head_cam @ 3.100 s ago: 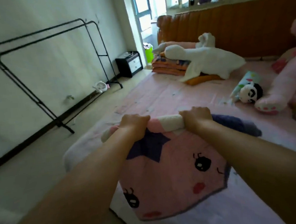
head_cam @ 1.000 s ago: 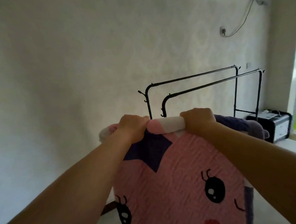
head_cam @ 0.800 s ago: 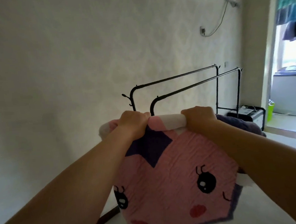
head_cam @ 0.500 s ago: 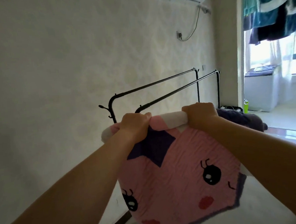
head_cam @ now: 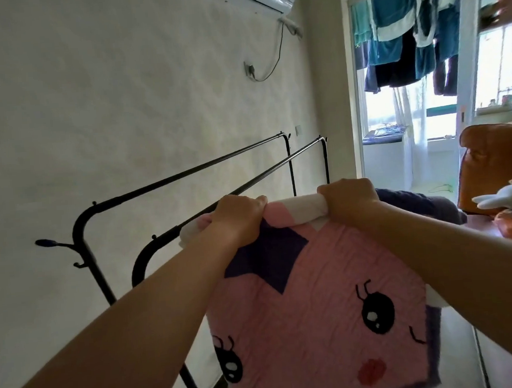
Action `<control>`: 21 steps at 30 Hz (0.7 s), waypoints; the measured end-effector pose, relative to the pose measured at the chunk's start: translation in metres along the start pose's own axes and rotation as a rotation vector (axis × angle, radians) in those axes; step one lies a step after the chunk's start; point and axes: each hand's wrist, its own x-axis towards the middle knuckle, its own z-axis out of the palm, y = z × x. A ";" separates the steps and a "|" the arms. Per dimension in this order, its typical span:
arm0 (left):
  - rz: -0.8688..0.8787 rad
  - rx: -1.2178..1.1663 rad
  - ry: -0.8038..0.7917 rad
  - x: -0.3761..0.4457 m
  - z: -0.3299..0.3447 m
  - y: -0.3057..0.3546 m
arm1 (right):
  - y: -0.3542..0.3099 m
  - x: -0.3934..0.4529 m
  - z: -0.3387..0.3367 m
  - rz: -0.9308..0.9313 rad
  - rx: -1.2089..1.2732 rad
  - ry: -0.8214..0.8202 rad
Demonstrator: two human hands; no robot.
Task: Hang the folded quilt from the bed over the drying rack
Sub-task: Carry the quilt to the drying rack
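One head-worn camera looks forward along both arms, close above the quilt, drying rack at eleven o'clock.

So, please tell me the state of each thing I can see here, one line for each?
quilt: folded, held up in the air, not yet over the rack.
left hand: grips the quilt's top edge.
right hand: grips the quilt's top edge.
drying rack: upright by the wall, both bars bare.
clothes: hanging in the far room.
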 end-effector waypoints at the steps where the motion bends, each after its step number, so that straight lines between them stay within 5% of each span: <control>1: 0.002 -0.007 0.006 0.017 0.006 0.001 | 0.008 0.013 0.007 0.003 -0.002 0.012; 10: -0.057 -0.001 -0.001 0.152 0.042 -0.026 | 0.054 0.153 0.063 -0.031 -0.007 0.235; 21: -0.255 0.085 -0.222 0.320 0.074 -0.097 | 0.073 0.373 0.111 -0.122 -0.003 0.377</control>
